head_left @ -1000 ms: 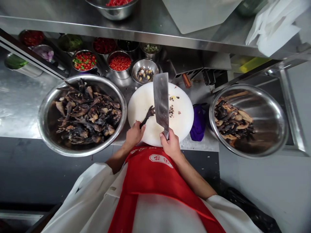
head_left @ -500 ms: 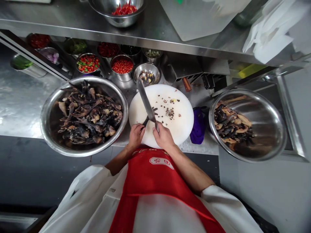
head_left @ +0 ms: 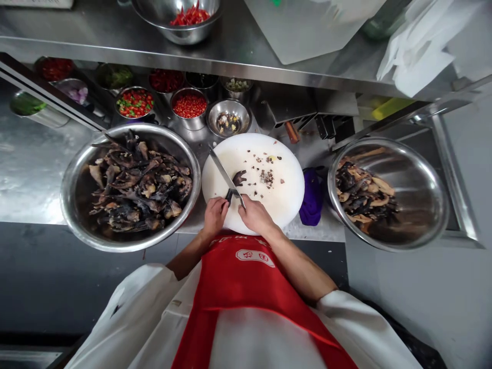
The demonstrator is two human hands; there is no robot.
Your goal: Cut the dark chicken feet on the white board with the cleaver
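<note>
My right hand (head_left: pixel 257 214) is closed on the handle of a long kitchen knife (head_left: pixel 223 168), its blade pointing away and to the left. My left hand (head_left: pixel 215 215) pinches the leg end of a dark chicken foot (head_left: pixel 240 178), whose toes lie past the blade. The blade crosses the foot over the round white cutting board (head_left: pixel 219 147); whether it has cut through, I cannot tell. Small dark cut bits (head_left: pixel 266 177) are scattered over the board's middle and right.
A large steel bowl (head_left: pixel 71 215) of dark chicken feet stands left; another steel bowl (head_left: pixel 426 205) with pale and dark pieces stands right. Behind are a small steel bowl (head_left: pixel 246 121) of scraps and a tub of chopped chillies (head_left: pixel 189 105). A purple cloth (head_left: pixel 312 200) lies beside the board. A steel shelf (head_left: pixel 126 54) overhangs.
The knife blade has swung lower and left, now lying across the chicken foot. The foot's dark toes show more fully on the board. Both hands keep their holds.
</note>
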